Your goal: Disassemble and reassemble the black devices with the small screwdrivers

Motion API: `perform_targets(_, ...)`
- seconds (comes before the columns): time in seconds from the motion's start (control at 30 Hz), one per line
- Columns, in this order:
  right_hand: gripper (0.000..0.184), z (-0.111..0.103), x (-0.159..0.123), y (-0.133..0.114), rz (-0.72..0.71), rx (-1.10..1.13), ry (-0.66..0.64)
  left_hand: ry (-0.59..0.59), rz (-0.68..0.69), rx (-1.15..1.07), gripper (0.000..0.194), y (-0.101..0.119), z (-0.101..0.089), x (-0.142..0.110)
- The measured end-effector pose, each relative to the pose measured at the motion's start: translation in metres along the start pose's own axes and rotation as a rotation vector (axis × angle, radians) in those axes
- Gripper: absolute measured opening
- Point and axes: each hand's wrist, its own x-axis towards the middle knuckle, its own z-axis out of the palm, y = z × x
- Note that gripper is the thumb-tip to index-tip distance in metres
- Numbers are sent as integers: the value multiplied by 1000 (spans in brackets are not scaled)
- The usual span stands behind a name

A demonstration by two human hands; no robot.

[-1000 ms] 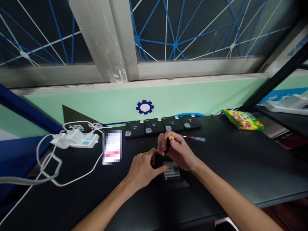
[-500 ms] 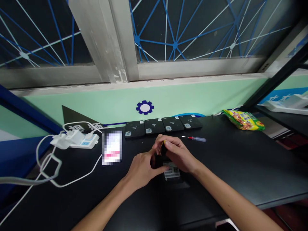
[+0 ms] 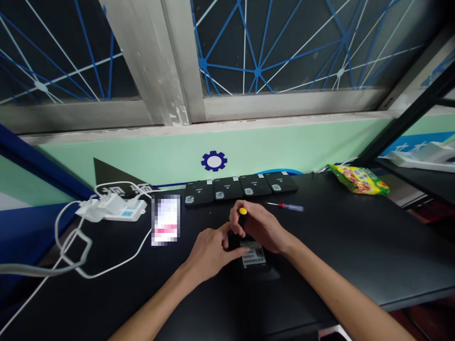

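Observation:
My right hand [image 3: 265, 226] is closed around the upright black handle of a screwdriver [image 3: 243, 214] with a yellow end cap; its tip is hidden behind the fingers. Below it a flat black device [image 3: 256, 272] with a white printed label [image 3: 253, 254] lies on the black table. With thumb and fingers, my left hand [image 3: 212, 248] grips the device at its left side, the thumb resting across the label. Beyond the hands, to the right, lies a second screwdriver [image 3: 292, 207] with a clear handle and a red collar.
Several flat black boxes [image 3: 227, 189] stand in a row along the wall. On the left are a phone [image 3: 165, 220] with a blurred screen and a white power strip [image 3: 131, 210] with loose cables. A yellow-green snack bag [image 3: 360, 180] lies at the back right.
My right hand has shifted its fingers on the screwdriver, so the yellow cap shows more fully. My left hand stays on the device. The view has tilted slightly.

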Motion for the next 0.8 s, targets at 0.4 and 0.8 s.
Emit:
perform_targets(0.4,23,2,-3,5,-5,96,11,-102,113,134,93,11,-11,-6)
perform_targets(0.8,37,5,-1,4,-52,42,70,-99,49,62,95,9,-10,-2)
